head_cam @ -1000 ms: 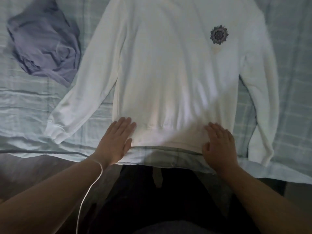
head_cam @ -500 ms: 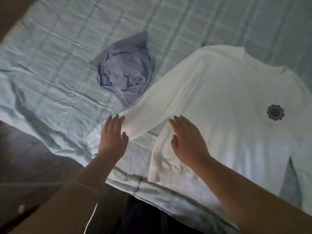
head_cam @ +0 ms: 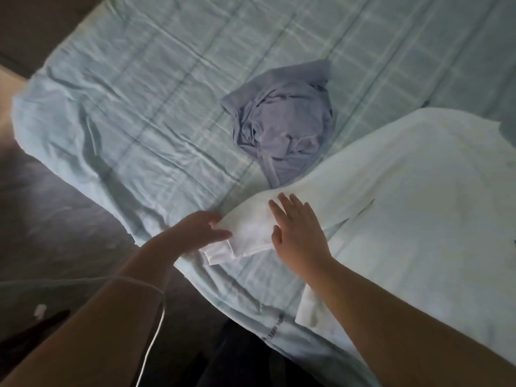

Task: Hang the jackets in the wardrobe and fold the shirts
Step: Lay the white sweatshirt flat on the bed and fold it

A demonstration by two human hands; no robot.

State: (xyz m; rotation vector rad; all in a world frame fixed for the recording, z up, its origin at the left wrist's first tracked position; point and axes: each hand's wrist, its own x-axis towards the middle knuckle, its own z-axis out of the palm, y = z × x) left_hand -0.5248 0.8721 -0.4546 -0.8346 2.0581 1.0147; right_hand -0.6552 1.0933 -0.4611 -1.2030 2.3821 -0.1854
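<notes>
The fingers (head_cam: 290,206) of the right hand (head_cam: 300,236) lie straight and flat, pressing down on the lower sleeve (head_cam: 248,227) of the white long-sleeved cotton shirt (head_cam: 405,205) and gripping nothing. Just beside them the left hand (head_cam: 199,233) pinches the cuff end of that sleeve, thumb on top, fingers seemingly tucked under its edge. The shirt is spread on the pale blue checked bedsheet (head_cam: 139,93), near the bed's edge, with the sleeve angled out from the body. A crumpled lavender-grey garment (head_cam: 284,129) lies just beyond the sleeve. To me this looks like the start of the fold. The cuff wants lifting and carrying across the chest, with the flat hand marking the crease so the body isn't dragged askew.
</notes>
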